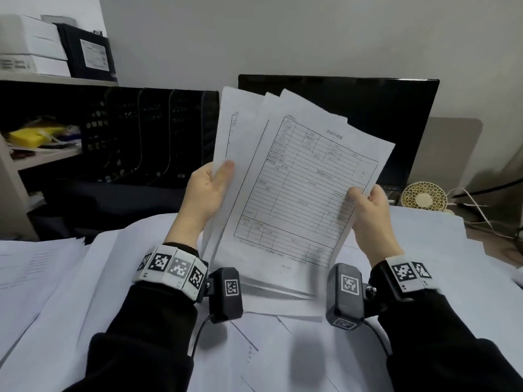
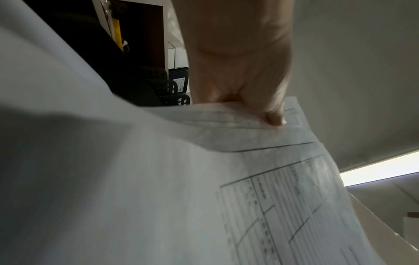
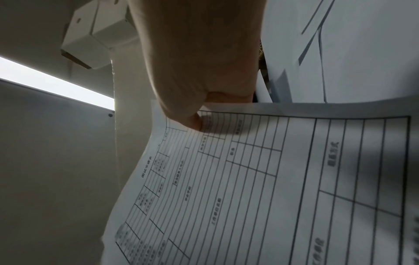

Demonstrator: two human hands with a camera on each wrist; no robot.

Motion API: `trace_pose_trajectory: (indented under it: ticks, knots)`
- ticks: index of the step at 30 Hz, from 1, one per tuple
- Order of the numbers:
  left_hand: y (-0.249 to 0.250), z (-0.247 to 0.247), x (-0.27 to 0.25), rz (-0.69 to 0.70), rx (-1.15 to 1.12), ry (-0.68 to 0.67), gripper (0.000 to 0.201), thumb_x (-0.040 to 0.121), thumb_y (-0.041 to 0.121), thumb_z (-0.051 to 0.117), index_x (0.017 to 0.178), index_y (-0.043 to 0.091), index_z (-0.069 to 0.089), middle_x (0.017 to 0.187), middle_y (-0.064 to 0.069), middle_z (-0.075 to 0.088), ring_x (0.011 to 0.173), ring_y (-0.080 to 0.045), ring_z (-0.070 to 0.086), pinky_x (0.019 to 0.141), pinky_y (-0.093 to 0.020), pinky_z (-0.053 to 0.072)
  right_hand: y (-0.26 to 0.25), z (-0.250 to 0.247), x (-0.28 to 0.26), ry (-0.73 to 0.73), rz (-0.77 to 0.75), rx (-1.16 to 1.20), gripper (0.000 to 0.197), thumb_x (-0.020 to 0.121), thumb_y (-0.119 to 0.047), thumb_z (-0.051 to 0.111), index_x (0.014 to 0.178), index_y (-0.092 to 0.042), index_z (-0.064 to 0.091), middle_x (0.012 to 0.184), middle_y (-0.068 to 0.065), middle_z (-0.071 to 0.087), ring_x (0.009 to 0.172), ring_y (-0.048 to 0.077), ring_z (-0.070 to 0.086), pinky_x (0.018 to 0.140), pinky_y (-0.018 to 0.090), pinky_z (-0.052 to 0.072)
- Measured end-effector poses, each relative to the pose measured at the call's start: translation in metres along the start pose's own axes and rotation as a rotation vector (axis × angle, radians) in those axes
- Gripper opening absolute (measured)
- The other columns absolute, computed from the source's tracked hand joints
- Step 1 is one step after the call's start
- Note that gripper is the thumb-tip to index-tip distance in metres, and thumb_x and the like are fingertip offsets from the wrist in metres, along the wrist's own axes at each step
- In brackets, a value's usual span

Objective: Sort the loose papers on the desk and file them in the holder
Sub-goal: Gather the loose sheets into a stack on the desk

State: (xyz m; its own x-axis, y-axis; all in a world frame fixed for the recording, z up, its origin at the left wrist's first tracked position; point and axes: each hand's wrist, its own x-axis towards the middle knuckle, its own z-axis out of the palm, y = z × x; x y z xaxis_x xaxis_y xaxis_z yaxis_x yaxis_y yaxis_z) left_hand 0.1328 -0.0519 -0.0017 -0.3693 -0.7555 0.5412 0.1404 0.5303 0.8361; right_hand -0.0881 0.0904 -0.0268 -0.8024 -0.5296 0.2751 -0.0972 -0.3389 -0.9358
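A fanned stack of printed form sheets (image 1: 294,176) is held upright above the desk between both hands. My left hand (image 1: 209,188) grips the stack's left edge, thumb on the front. My right hand (image 1: 368,205) pinches the right edge of the front sheet. In the left wrist view the thumb (image 2: 274,118) presses on the paper (image 2: 260,197). The right wrist view shows the thumb (image 3: 192,122) on the lined form (image 3: 249,179). The black mesh file holder (image 1: 147,137) with several slots stands at the back left, apart from the hands. More loose papers (image 1: 141,292) cover the desk below.
A dark monitor (image 1: 382,114) stands behind the held sheets. A small cream fan (image 1: 424,198) and cables lie at the right. White boxes (image 1: 31,46) and a black folder (image 1: 87,52) sit on a shelf at upper left, with yellow items (image 1: 36,134) on a lower shelf.
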Motion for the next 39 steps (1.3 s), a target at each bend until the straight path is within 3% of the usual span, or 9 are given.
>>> trace_pose_trajectory:
  ticks: [2,5,8,13,21,27,30,34,39]
  knots:
    - [-0.003,0.001,0.003,-0.012,0.034,0.045,0.040,0.100,0.036,0.044,0.071,0.009,0.047,0.064,0.000,0.038,0.056,-0.007,0.035,0.053,-0.020,0.030,-0.001,0.000,0.001,-0.006,-0.016,0.006,0.032,0.093,-0.006,0.052,0.125,-0.005,0.049,0.114,0.015,0.067,0.106,0.034,0.064,0.091,0.052,0.052]
    - [-0.004,-0.002,0.006,-0.046,0.008,0.035,0.044,0.101,0.036,0.043,0.094,-0.004,0.061,0.083,-0.006,0.055,0.076,-0.016,0.050,0.070,-0.030,0.043,-0.001,-0.002,0.001,-0.003,-0.059,0.000,0.030,0.092,0.000,0.051,0.122,0.000,0.054,0.113,0.016,0.068,0.105,0.032,0.066,0.090,0.050,0.053]
    - [0.000,-0.003,0.003,-0.044,0.001,0.015,0.027,0.100,0.031,0.046,0.095,0.018,0.069,0.095,-0.001,0.072,0.091,-0.020,0.067,0.084,-0.033,0.056,0.000,-0.006,0.003,0.020,-0.053,0.021,0.024,0.091,0.000,0.051,0.113,0.001,0.061,0.111,0.016,0.069,0.105,0.033,0.065,0.088,0.047,0.055]
    - [0.002,-0.002,0.001,-0.053,0.012,-0.056,0.033,0.092,0.040,0.059,0.092,0.010,0.071,0.093,-0.010,0.072,0.089,-0.032,0.067,0.086,-0.044,0.052,0.001,-0.008,0.003,-0.043,-0.048,0.024,0.026,0.091,0.000,0.050,0.115,0.003,0.061,0.112,0.017,0.068,0.086,0.022,0.065,0.053,0.018,0.049]
    - [-0.001,-0.005,0.001,-0.021,0.059,0.001,0.027,0.095,0.036,0.054,0.093,0.014,0.069,0.098,-0.019,0.070,0.095,-0.045,0.063,0.085,-0.061,0.051,0.007,-0.009,0.004,-0.128,0.054,-0.007,0.024,0.090,-0.001,0.050,0.106,-0.007,0.066,0.098,0.000,0.075,0.096,0.023,0.070,0.084,0.045,0.056]
    - [0.003,0.003,-0.001,-0.107,-0.027,-0.106,0.036,0.098,0.041,0.047,0.107,0.012,0.067,0.104,-0.005,0.073,0.099,-0.021,0.069,0.093,-0.046,0.053,0.014,0.001,0.003,-0.230,0.170,-0.008,0.032,0.096,-0.004,0.044,0.125,-0.004,0.057,0.116,0.009,0.069,0.105,0.022,0.067,0.088,0.040,0.055]
    - [0.005,0.005,-0.006,-0.060,-0.075,-0.173,0.069,0.068,0.072,0.066,0.108,0.015,0.066,0.104,-0.004,0.073,0.095,-0.019,0.071,0.083,-0.038,0.058,0.015,0.005,0.004,-0.216,0.191,-0.034,0.035,0.091,-0.015,0.051,0.125,-0.006,0.055,0.115,0.010,0.069,0.108,0.028,0.065,0.094,0.050,0.051]
    - [0.008,0.007,-0.010,0.036,-0.061,-0.248,0.068,0.049,0.069,0.073,0.100,0.025,0.067,0.097,0.009,0.074,0.091,-0.007,0.070,0.070,-0.017,0.054,0.020,0.006,0.011,-0.170,0.202,-0.076,0.059,0.068,-0.040,0.060,0.119,-0.010,0.054,0.118,0.017,0.065,0.117,0.044,0.053,0.093,0.067,0.042]
    - [0.005,0.006,-0.009,0.003,-0.031,-0.322,0.088,0.042,0.070,0.080,0.110,0.017,0.064,0.100,0.002,0.074,0.094,-0.011,0.070,0.076,-0.022,0.056,0.013,0.009,0.000,-0.181,0.241,-0.049,0.033,0.094,-0.013,0.048,0.125,-0.004,0.051,0.116,0.013,0.067,0.104,0.027,0.066,0.083,0.044,0.056]
